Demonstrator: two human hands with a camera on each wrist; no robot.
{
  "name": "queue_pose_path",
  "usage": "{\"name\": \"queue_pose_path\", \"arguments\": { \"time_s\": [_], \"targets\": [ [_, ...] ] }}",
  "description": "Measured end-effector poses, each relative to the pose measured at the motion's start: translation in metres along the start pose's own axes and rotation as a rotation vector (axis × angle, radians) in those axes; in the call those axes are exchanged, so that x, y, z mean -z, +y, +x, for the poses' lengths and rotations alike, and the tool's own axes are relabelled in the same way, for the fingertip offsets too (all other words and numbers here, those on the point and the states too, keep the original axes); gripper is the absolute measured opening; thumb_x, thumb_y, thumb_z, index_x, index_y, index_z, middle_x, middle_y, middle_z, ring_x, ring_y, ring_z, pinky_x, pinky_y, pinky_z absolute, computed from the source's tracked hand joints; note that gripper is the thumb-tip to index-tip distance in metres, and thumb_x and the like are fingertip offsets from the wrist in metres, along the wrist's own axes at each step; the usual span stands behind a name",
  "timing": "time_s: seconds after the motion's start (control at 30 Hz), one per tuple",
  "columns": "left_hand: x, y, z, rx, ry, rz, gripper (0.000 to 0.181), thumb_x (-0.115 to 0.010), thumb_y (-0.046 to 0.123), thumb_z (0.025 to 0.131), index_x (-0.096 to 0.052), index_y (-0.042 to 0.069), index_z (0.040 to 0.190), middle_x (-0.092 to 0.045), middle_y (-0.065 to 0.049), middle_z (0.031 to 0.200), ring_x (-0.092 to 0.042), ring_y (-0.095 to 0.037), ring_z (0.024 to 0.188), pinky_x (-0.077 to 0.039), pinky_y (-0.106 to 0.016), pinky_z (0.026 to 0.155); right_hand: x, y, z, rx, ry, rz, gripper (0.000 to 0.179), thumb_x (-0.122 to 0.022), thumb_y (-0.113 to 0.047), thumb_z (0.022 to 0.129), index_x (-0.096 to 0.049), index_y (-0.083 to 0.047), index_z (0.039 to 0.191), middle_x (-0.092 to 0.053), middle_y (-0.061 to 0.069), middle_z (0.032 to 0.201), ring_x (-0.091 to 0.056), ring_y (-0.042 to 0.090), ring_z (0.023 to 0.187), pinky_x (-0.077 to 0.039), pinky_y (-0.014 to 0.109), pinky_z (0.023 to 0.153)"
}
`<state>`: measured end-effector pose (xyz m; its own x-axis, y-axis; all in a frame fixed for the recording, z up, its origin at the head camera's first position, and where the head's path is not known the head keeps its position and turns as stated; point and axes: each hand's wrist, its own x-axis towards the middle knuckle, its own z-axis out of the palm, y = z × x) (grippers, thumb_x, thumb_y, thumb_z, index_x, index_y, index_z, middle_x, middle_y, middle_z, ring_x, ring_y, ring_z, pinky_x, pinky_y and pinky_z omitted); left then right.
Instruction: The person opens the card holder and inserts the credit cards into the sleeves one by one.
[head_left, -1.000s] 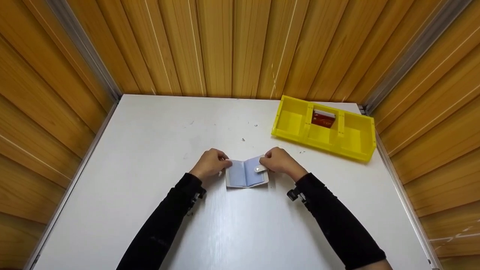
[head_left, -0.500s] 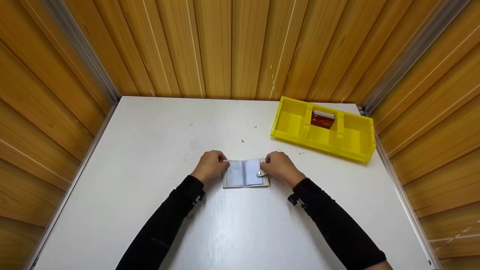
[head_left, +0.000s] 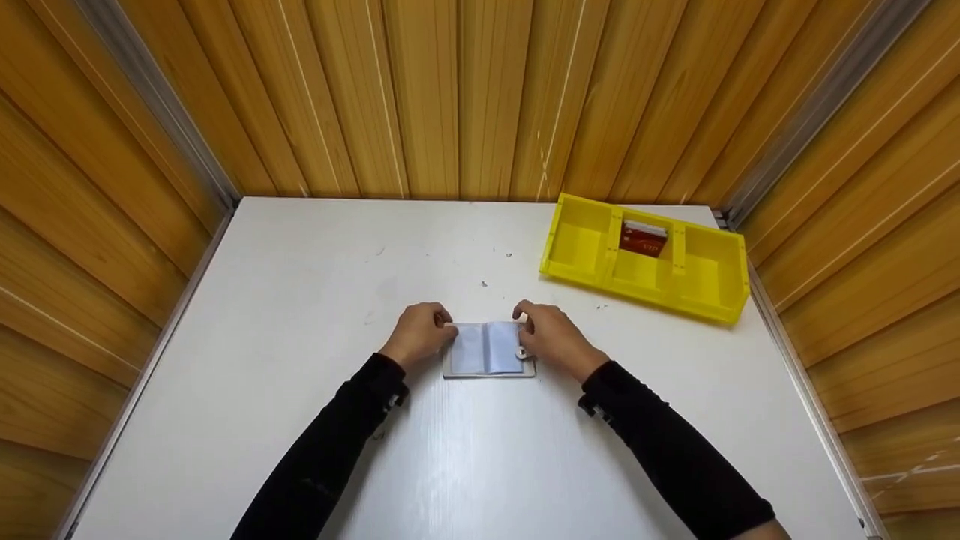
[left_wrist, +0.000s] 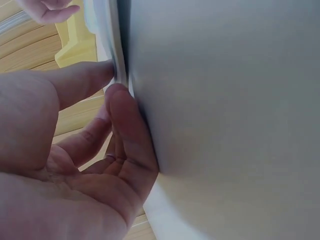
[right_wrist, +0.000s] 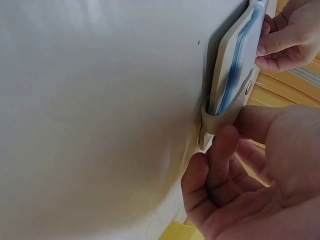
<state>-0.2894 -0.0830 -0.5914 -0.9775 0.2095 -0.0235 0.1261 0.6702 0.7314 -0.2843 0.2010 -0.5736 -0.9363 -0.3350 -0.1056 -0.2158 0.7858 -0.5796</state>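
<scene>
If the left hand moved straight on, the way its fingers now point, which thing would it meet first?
Most likely the open card booklet: the thumb of the left hand is already at its left edge. What comes after is hard to judge, as depth is unclear.

The centre of the head view contains one left hand (head_left: 417,331), one right hand (head_left: 556,339) and one card holder (head_left: 466,351) with two facing pages (head_left: 503,349), one strap (right_wrist: 225,116) and one snap button (right_wrist: 248,88). Two black sleeves (head_left: 322,450) occupy the lower left and lower right. At upper right: one yellow tray (head_left: 645,281), three compartments (head_left: 711,266), one stack of cards (head_left: 643,240), individual count indeterminate. Surroundings: one tabletop (head_left: 480,465), three panelled walls (head_left: 427,97), two metal corner posts (head_left: 160,97).
</scene>
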Motion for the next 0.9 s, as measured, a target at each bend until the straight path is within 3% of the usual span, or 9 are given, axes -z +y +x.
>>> {"name": "queue_pose_path", "arguments": {
  "time_s": [0.17,0.2,0.3,0.43,0.5,0.7,0.77,0.9],
  "targets": [
    [-0.003,-0.012,0.008,-0.012,-0.029,-0.022,0.013,-0.077,0.017,0.093,-0.078,0.005,0.1,-0.067,-0.003,0.083,-0.062,-0.018,0.079,-0.052,-0.033,0.075,0.006,-0.002,0.002,0.024,-0.012,-0.031,0.02,-0.064,-0.009,0.105,-0.074,-0.008,0.123,-0.07,0.005,0.089,-0.059,0.017,0.08,-0.05,0.033,0.075],
    [-0.005,-0.019,0.011,-0.042,-0.022,-0.029,0.013,-0.077,0.018,0.093,-0.077,0.006,0.098,-0.066,-0.001,0.082,-0.061,-0.017,0.077,-0.05,-0.032,0.073,0.007,-0.003,0.002,0.025,-0.014,-0.037,0.02,-0.063,-0.011,0.106,-0.075,-0.008,0.121,-0.071,0.006,0.09,-0.06,0.017,0.081,-0.051,0.034,0.077],
    [-0.004,-0.023,0.012,-0.074,-0.016,-0.035,0.014,-0.076,0.018,0.092,-0.077,0.006,0.097,-0.066,-0.002,0.079,-0.06,-0.019,0.073,-0.05,-0.033,0.069,0.009,-0.007,0.004,0.032,-0.022,-0.065,0.019,-0.063,-0.017,0.108,-0.077,-0.007,0.118,-0.073,0.005,0.09,-0.062,0.017,0.082,-0.054,0.037,0.08],
    [0.003,-0.008,0.004,-0.044,-0.013,-0.041,0.013,-0.076,0.016,0.091,-0.075,0.005,0.097,-0.065,-0.003,0.076,-0.06,-0.02,0.072,-0.049,-0.034,0.069,0.01,-0.012,0.007,0.05,-0.027,-0.125,0.024,-0.069,-0.026,0.108,-0.077,-0.007,0.119,-0.076,0.004,0.087,-0.067,0.02,0.083,-0.058,0.043,0.084],
    [0.0,-0.011,0.004,-0.064,-0.004,-0.046,0.011,-0.075,0.016,0.091,-0.073,0.007,0.096,-0.063,-0.001,0.074,-0.057,-0.018,0.069,-0.046,-0.032,0.066,0.01,-0.014,0.007,0.05,-0.019,-0.157,0.026,-0.071,-0.028,0.107,-0.078,-0.007,0.121,-0.077,0.006,0.089,-0.069,0.024,0.088,-0.058,0.047,0.088],
    [0.002,0.001,-0.004,-0.01,-0.034,-0.071,0.014,-0.076,0.018,0.098,-0.067,0.008,0.104,-0.062,0.0,0.075,-0.056,-0.014,0.06,-0.046,-0.027,0.059,0.01,-0.017,0.008,0.043,-0.02,-0.228,0.025,-0.072,-0.028,0.108,-0.081,-0.007,0.116,-0.08,0.014,0.11,-0.071,0.037,0.113,-0.056,0.057,0.103],
    [0.005,0.01,-0.009,0.021,-0.061,-0.055,0.018,-0.077,0.02,0.1,-0.067,0.007,0.109,-0.062,-0.001,0.078,-0.057,-0.014,0.062,-0.046,-0.028,0.061,0.011,-0.017,0.008,0.05,-0.03,-0.236,0.025,-0.071,-0.028,0.108,-0.082,-0.006,0.115,-0.081,0.015,0.112,-0.071,0.039,0.116,-0.056,0.057,0.104],
    [0.007,0.016,-0.014,0.021,-0.111,-0.016,0.028,-0.079,0.024,0.101,-0.067,0.006,0.119,-0.061,-0.002,0.082,-0.056,-0.016,0.071,-0.045,-0.03,0.069,0.011,-0.018,0.008,0.051,-0.049,-0.245,0.025,-0.071,-0.028,0.108,-0.082,-0.006,0.113,-0.081,0.015,0.112,-0.071,0.039,0.116,-0.056,0.058,0.103]
  ]
}}
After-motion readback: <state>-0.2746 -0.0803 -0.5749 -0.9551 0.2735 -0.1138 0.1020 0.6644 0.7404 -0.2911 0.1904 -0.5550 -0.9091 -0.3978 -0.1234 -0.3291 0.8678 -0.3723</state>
